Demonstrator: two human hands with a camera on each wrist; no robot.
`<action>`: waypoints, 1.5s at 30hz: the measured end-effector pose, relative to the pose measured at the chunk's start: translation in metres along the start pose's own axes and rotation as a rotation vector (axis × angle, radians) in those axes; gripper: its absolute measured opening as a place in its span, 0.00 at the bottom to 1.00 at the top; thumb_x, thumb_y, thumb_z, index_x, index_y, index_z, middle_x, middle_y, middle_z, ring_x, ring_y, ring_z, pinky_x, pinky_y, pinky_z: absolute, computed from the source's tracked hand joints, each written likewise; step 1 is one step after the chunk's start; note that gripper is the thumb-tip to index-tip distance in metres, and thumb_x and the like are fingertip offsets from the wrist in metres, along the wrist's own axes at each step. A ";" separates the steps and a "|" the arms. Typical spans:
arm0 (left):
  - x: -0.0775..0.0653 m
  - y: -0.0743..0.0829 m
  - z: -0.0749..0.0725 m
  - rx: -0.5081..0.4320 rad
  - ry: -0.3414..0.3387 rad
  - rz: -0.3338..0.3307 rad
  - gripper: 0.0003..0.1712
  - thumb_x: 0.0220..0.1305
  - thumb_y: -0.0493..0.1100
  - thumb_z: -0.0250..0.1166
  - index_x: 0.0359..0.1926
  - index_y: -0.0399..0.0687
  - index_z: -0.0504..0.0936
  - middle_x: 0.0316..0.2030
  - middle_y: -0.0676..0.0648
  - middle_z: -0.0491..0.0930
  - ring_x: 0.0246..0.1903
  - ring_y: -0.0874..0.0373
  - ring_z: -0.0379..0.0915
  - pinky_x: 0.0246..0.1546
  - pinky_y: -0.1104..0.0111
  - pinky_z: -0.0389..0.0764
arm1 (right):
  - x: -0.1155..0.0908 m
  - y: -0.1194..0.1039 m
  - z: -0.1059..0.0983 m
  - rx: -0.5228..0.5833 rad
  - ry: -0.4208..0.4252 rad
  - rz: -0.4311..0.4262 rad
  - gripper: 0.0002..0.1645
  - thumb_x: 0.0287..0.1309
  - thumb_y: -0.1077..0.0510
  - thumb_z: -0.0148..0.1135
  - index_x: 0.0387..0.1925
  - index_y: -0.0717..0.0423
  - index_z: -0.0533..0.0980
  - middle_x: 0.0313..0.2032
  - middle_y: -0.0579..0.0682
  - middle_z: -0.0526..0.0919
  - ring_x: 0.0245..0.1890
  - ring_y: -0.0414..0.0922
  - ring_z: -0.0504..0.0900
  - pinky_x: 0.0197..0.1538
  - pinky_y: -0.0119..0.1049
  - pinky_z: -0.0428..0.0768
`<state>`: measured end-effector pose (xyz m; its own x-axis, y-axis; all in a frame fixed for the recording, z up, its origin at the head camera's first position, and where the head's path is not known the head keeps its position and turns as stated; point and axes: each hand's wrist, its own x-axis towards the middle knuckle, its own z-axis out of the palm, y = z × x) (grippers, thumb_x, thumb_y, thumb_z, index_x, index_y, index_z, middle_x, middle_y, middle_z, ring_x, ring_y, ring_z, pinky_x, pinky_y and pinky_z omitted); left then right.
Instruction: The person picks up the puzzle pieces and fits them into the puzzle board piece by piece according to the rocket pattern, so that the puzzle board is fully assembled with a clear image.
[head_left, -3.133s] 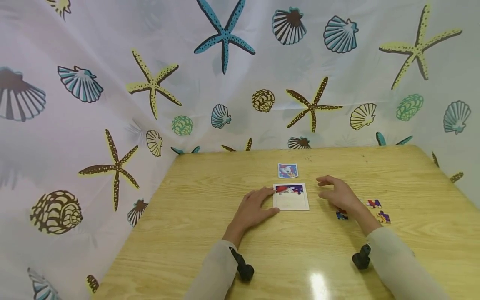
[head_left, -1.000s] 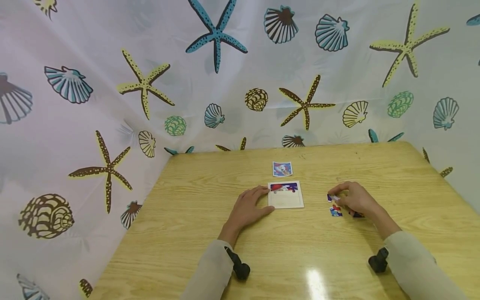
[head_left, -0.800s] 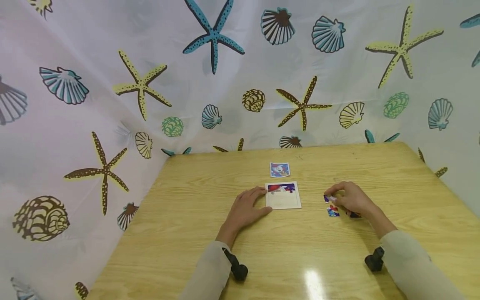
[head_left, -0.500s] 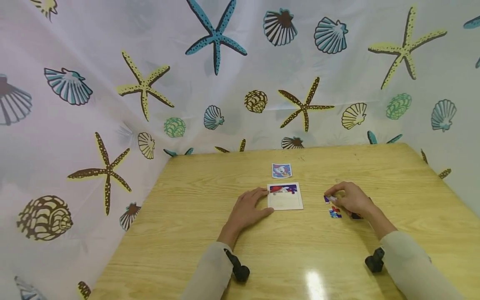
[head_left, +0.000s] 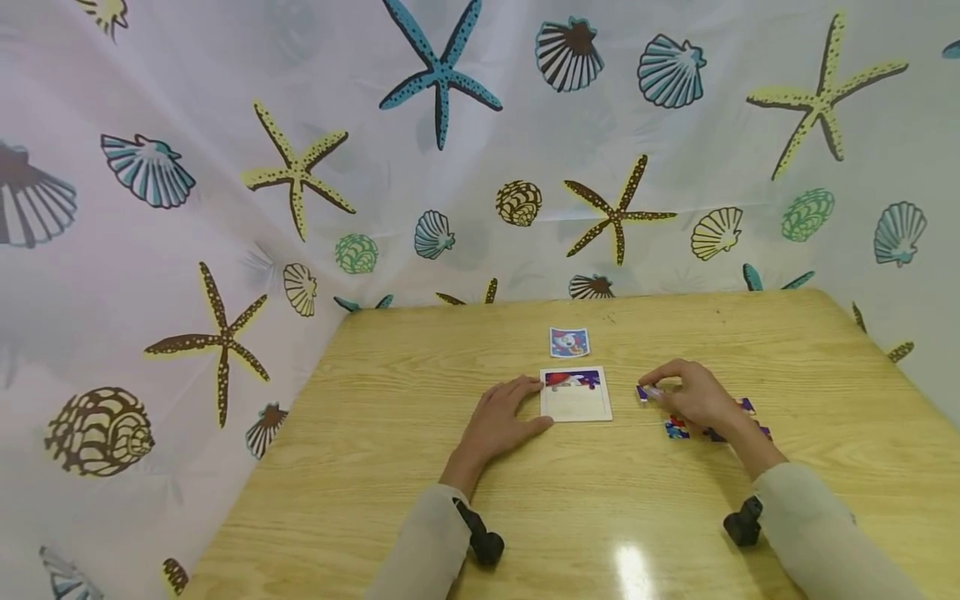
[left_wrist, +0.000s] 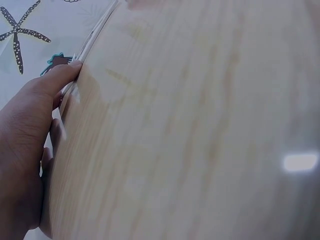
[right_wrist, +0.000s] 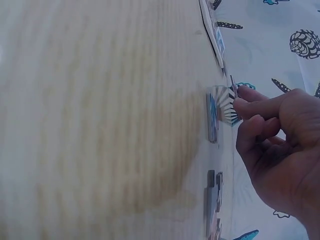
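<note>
My right hand [head_left: 693, 396] pinches a small jigsaw piece [head_left: 642, 393], purple and white, between thumb and fingertips. The right wrist view shows this piece edge-on, raised above the table. To its left lies a square white puzzle tray [head_left: 577, 408], its top strip filled with red, white and purple pieces and its lower part bare. My left hand [head_left: 498, 429] rests at the tray's left side, fingertips at the upper edge and thumb [left_wrist: 65, 75] at the near corner. Under and behind my right hand lie several loose pieces [head_left: 677, 428], partly hidden by it.
A small picture card [head_left: 569, 342] with a white cartoon animal lies just beyond the tray. The wooden table [head_left: 420, 358] ends at a hanging cloth [head_left: 465, 183] printed with shells and starfish, at the back and both sides.
My right hand has gone from near the tray to the loose pieces, pinched one and shifted slightly left with it, uncovering pieces behind. My left hand stays at the tray.
</note>
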<state>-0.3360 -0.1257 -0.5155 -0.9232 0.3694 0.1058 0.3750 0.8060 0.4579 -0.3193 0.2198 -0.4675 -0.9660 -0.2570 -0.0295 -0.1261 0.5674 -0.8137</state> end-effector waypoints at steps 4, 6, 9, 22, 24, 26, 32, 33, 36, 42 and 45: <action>-0.001 -0.002 -0.001 0.001 -0.001 -0.001 0.40 0.68 0.69 0.63 0.75 0.61 0.71 0.76 0.57 0.66 0.78 0.54 0.55 0.79 0.55 0.50 | 0.006 -0.005 0.007 -0.014 0.017 -0.013 0.17 0.73 0.66 0.57 0.57 0.57 0.84 0.66 0.68 0.70 0.15 0.42 0.67 0.17 0.35 0.71; -0.002 -0.003 -0.002 0.000 -0.001 -0.006 0.40 0.68 0.69 0.63 0.75 0.60 0.71 0.76 0.57 0.66 0.78 0.55 0.55 0.80 0.55 0.49 | 0.008 -0.007 0.011 0.007 0.012 0.000 0.17 0.73 0.66 0.57 0.57 0.56 0.84 0.67 0.67 0.70 0.14 0.42 0.67 0.17 0.35 0.71; -0.003 -0.003 -0.002 -0.004 -0.002 -0.008 0.39 0.68 0.68 0.64 0.75 0.60 0.72 0.76 0.56 0.67 0.78 0.54 0.55 0.79 0.55 0.50 | 0.010 -0.009 0.016 0.042 0.007 0.017 0.17 0.74 0.65 0.57 0.58 0.55 0.84 0.68 0.66 0.69 0.10 0.41 0.63 0.15 0.34 0.70; 0.000 0.001 0.000 -0.006 -0.018 -0.008 0.40 0.68 0.69 0.63 0.75 0.62 0.71 0.76 0.57 0.65 0.78 0.54 0.55 0.80 0.56 0.49 | 0.018 -0.022 0.032 0.119 -0.010 -0.083 0.17 0.72 0.69 0.57 0.56 0.61 0.84 0.68 0.68 0.70 0.09 0.38 0.57 0.13 0.33 0.65; 0.000 0.000 0.000 -0.004 -0.020 -0.008 0.40 0.68 0.70 0.62 0.75 0.62 0.71 0.76 0.57 0.65 0.78 0.54 0.55 0.80 0.56 0.49 | 0.021 -0.025 0.035 0.116 -0.013 -0.112 0.17 0.71 0.70 0.57 0.56 0.62 0.84 0.68 0.69 0.71 0.08 0.38 0.57 0.13 0.34 0.66; 0.000 0.000 -0.001 0.001 -0.019 -0.012 0.40 0.68 0.70 0.61 0.76 0.63 0.70 0.76 0.58 0.65 0.78 0.54 0.54 0.80 0.56 0.49 | 0.024 -0.029 0.039 0.104 -0.012 -0.135 0.16 0.71 0.70 0.58 0.55 0.64 0.84 0.67 0.70 0.71 0.07 0.38 0.59 0.13 0.36 0.69; -0.001 0.000 -0.004 -0.005 -0.021 -0.010 0.40 0.68 0.69 0.62 0.75 0.62 0.71 0.76 0.57 0.65 0.78 0.54 0.54 0.80 0.54 0.49 | 0.034 -0.036 0.051 0.092 -0.009 -0.128 0.15 0.68 0.71 0.59 0.51 0.62 0.86 0.65 0.69 0.73 0.08 0.38 0.61 0.13 0.34 0.71; -0.001 0.001 -0.004 -0.006 -0.021 -0.007 0.39 0.68 0.69 0.62 0.75 0.62 0.71 0.76 0.57 0.65 0.78 0.54 0.54 0.80 0.54 0.49 | 0.035 -0.037 0.052 0.084 -0.005 -0.121 0.15 0.68 0.71 0.60 0.51 0.61 0.86 0.65 0.68 0.73 0.08 0.38 0.62 0.13 0.34 0.71; -0.001 0.002 -0.004 -0.013 -0.020 -0.009 0.39 0.68 0.69 0.63 0.75 0.62 0.71 0.76 0.57 0.66 0.78 0.53 0.54 0.80 0.54 0.49 | 0.040 -0.040 0.058 0.062 0.003 -0.111 0.16 0.67 0.71 0.60 0.50 0.60 0.87 0.64 0.68 0.75 0.08 0.39 0.63 0.13 0.33 0.70; -0.002 0.001 -0.004 -0.013 -0.017 -0.008 0.39 0.68 0.69 0.62 0.75 0.62 0.71 0.76 0.58 0.66 0.78 0.54 0.54 0.80 0.54 0.49 | 0.047 -0.043 0.066 0.038 0.013 -0.151 0.15 0.65 0.72 0.62 0.48 0.61 0.88 0.60 0.68 0.77 0.13 0.40 0.68 0.14 0.33 0.72; -0.002 0.000 -0.004 -0.019 -0.012 -0.002 0.39 0.68 0.69 0.62 0.75 0.62 0.71 0.76 0.58 0.66 0.78 0.54 0.53 0.80 0.54 0.49 | 0.049 -0.045 0.069 0.027 0.021 -0.152 0.14 0.64 0.72 0.63 0.48 0.61 0.88 0.58 0.68 0.78 0.12 0.39 0.67 0.14 0.33 0.72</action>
<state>-0.3341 -0.1285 -0.5117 -0.9230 0.3731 0.0946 0.3712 0.7979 0.4750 -0.3455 0.1279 -0.4719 -0.9406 -0.3222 0.1072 -0.2657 0.5016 -0.8233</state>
